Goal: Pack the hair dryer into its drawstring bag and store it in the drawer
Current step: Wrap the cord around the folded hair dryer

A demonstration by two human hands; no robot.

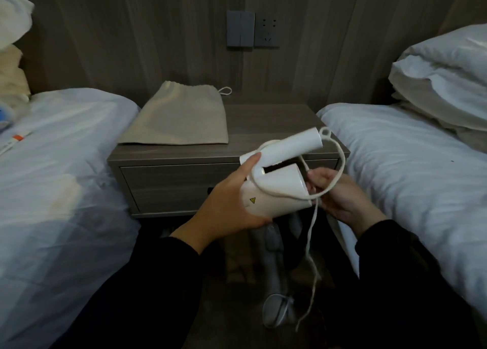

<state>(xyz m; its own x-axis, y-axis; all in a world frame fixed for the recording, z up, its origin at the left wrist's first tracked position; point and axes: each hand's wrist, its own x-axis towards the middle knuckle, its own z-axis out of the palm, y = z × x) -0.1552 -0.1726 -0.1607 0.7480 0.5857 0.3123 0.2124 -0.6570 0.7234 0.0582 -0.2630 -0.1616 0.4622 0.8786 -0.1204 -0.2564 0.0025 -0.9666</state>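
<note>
At the centre of the frame the left hand (232,203) grips the white folded hair dryer (279,185) by its body, thumb up along its left end. Just to the right, the right hand (340,193) pinches the pale cord (313,230) — one loop runs round the dryer, the tail hangs toward the floor. The beige drawstring bag (176,119) lies flat on the nightstand (263,122), upper centre — the drawer (168,185) beneath is closed.

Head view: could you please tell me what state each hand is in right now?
Left hand: closed, gripping the folded hair dryer.
Right hand: closed, holding the dryer's cord.
</note>
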